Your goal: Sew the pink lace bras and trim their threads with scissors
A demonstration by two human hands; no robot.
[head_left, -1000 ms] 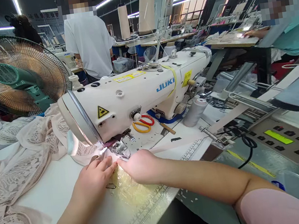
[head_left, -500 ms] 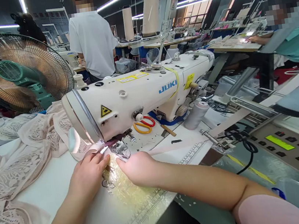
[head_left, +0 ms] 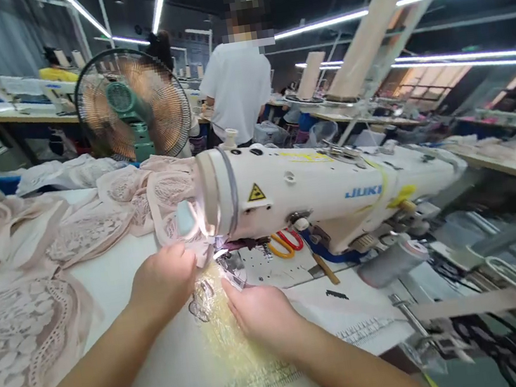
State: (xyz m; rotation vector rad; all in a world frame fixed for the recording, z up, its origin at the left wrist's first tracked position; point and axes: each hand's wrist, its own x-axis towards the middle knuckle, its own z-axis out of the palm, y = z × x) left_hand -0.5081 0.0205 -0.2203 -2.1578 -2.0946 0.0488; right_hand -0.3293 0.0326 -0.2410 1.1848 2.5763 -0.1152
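In the head view, my left hand [head_left: 167, 283] sits at 9 o'clock of the presser foot [head_left: 231, 268]. Its grip is curled closed on the lace piece [head_left: 203, 291], which lies on the desk [head_left: 107, 285] under the head of the JUKI sewing machine [head_left: 325, 190]. My right hand [head_left: 258, 312], at 5 o'clock of the foot, lies flat with the grip apart. I judge both hands too near the foot: a started stitch could catch a finger. The picture is blurred, so the lace could also bunch without my noticing.

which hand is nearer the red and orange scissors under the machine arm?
Right. The right hand lies just in front of the scissors, slightly to their left; the left hand is farther left, beyond the presser foot.
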